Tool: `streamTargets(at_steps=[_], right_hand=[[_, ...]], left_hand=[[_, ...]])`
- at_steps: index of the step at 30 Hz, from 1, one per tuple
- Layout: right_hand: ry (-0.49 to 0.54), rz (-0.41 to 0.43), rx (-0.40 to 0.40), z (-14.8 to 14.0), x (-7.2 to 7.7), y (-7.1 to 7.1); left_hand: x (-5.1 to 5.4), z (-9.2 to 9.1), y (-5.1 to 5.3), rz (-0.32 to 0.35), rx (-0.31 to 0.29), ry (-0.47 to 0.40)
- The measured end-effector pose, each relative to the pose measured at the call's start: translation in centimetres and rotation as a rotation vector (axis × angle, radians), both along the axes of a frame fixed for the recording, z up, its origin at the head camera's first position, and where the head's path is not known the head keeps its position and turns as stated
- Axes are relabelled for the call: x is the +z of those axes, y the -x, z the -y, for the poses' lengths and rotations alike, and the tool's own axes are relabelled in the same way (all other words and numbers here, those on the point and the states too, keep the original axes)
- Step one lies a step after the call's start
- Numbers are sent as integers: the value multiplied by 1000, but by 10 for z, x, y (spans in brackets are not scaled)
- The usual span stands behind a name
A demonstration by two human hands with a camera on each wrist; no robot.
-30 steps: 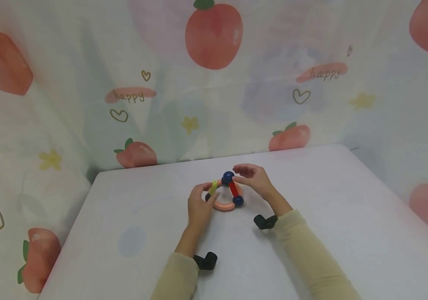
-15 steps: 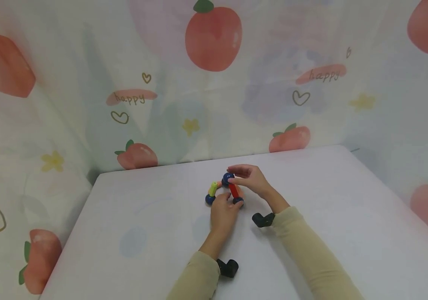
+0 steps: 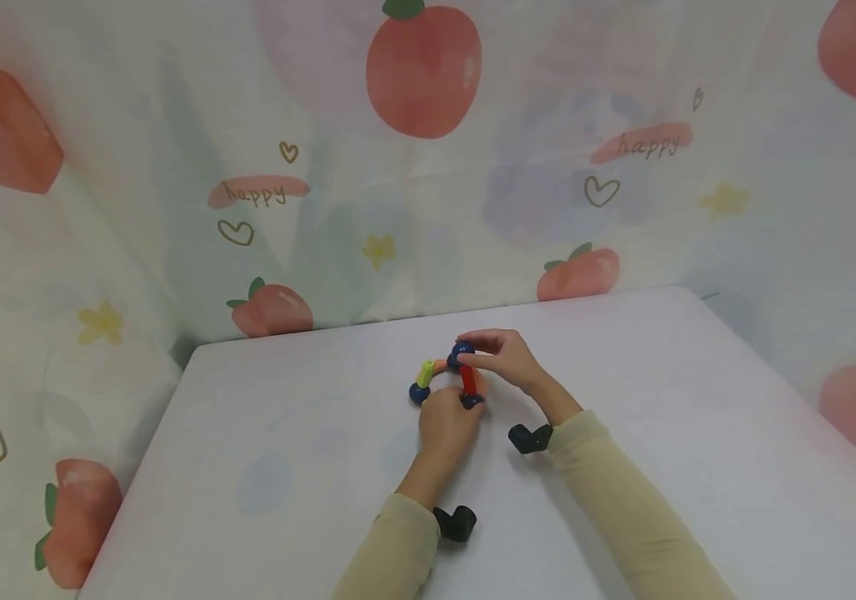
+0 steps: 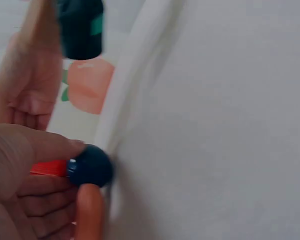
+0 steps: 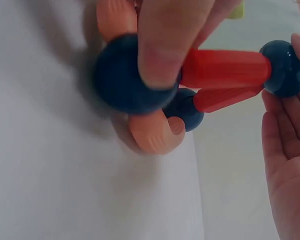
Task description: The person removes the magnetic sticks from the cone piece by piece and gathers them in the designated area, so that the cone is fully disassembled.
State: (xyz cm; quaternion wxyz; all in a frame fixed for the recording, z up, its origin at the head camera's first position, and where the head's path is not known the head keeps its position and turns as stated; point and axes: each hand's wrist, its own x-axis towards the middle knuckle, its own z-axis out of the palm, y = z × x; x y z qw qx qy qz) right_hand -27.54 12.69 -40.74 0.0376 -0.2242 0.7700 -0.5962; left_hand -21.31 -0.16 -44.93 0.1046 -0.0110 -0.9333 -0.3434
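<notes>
A ring of curved orange rods point(image 5: 157, 134) and dark blue balls lies on the table, part of a magnetic stick-and-ball toy. My left hand point(image 3: 446, 423) pinches the ring's near-right ball point(image 4: 91, 166), with its thumb across it. Two red rods point(image 5: 227, 69) rise from the ring and meet at a top blue ball point(image 5: 284, 69). My right hand point(image 3: 506, 360) holds that top ball between thumb and fingers. On the ring's left ball point(image 3: 418, 393) stands a yellow-green rod point(image 3: 426, 375), its upper end free. My left hand hides the ring's near side.
The white table point(image 3: 195, 483) stretches around the toy. Behind it hangs a cloth point(image 3: 428, 208) printed with peaches. Each wrist carries a black camera mount, the left one point(image 3: 458, 523) low and the right one point(image 3: 529, 437) nearer the toy.
My left hand has let go of the yellow-green rod and moved right to the near-right ball. My right hand has closed in on the top ball, which has shifted slightly right.
</notes>
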Motion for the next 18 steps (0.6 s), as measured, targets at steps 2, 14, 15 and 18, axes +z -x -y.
streamTargets(at_steps=[2,14,15,18], right_hand=[[-9,3,-7,-1,7,-5],[-102,-62,73,-3,19,-24],[-100,-61,83,-3,19,-24],[-93,-65,116,-1,16,-22]], left_hand=[[6,4,0,49,-21,3],[25,51,2,293,-270,90],[26,55,4,301,-302,102],[28,65,10,342,-382,113]])
